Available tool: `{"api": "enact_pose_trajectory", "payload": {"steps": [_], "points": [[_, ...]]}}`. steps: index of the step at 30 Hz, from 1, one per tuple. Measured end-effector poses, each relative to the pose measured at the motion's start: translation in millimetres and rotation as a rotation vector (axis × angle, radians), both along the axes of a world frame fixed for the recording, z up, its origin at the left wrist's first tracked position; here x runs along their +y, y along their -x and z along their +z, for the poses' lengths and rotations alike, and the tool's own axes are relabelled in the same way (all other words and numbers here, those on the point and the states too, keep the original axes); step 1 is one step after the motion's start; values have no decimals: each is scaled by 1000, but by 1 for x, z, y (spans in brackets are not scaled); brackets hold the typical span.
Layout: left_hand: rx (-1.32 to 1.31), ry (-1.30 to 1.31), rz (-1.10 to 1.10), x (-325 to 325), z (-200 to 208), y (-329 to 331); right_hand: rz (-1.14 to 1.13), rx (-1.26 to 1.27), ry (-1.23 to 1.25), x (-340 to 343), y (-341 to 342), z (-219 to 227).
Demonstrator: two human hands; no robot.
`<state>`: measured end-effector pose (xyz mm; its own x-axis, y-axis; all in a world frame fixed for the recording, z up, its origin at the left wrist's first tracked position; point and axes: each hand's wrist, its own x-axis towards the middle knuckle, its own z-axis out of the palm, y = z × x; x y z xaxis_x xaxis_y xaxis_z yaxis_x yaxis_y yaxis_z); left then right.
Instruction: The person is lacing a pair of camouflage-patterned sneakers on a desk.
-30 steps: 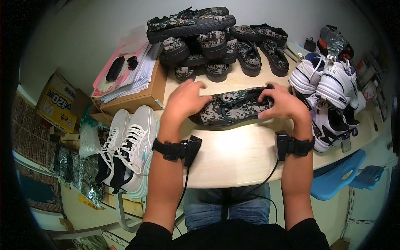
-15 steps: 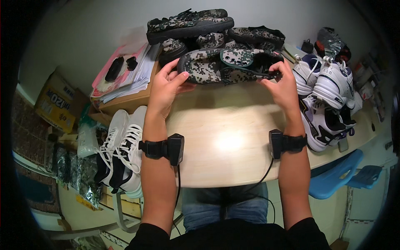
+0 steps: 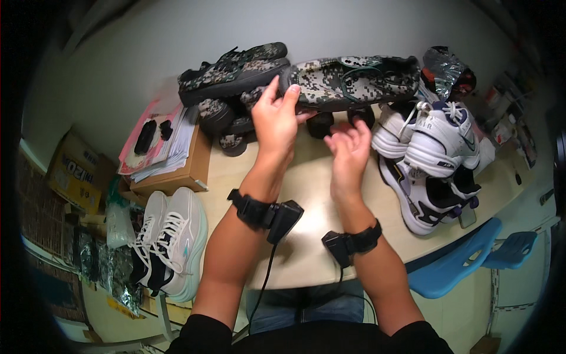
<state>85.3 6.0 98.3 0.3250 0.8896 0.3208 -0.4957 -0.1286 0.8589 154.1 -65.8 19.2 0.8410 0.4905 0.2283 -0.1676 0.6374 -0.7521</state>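
My left hand (image 3: pixel 276 120) grips the toe end of a digital-camouflage lace-up shoe (image 3: pixel 323 83), thumb on the near side. The shoe lies sideways at the back of the table, its heel to the right, above other dark shoes. Just below it, my right hand (image 3: pixel 351 143) is off the shoe, fingers loosely bent and apart, holding nothing. Left of it, more camouflage shoes (image 3: pixel 236 71) with black soles are piled up. Parts of the lower shoes are hidden behind my left hand and the held shoe.
White sneakers (image 3: pixel 439 144) are stacked at the right, with a crumpled silver bag (image 3: pixel 442 68) behind. A cardboard box (image 3: pixel 197 159) bearing papers (image 3: pixel 168 153) stands at the left, beside a pale sneaker pair (image 3: pixel 177 253). A blue chair (image 3: pixel 442 277) is at the lower right.
The camouflage shoe has moved rightward relative to the pile. My right hand has let go of its heel end and drawn down and inward. My left hand stays at the toe. The view has shifted.
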Motion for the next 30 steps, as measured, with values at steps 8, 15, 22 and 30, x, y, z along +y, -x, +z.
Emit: {"api": "enact_pose_trajectory", "payload": {"steps": [8, 15, 22, 30], "points": [[50, 404, 78, 60, -39, -68, 182, 67, 117, -2, -2, -5], [268, 652, 271, 59, -38, -100, 230, 145, 134, -6, -10, -1], [309, 350, 383, 70, -78, -106, 235, 201, 182, -8, -23, -7], [310, 603, 202, 73, -71, -96, 282, 405, 202, -3, -51, -28]]}}
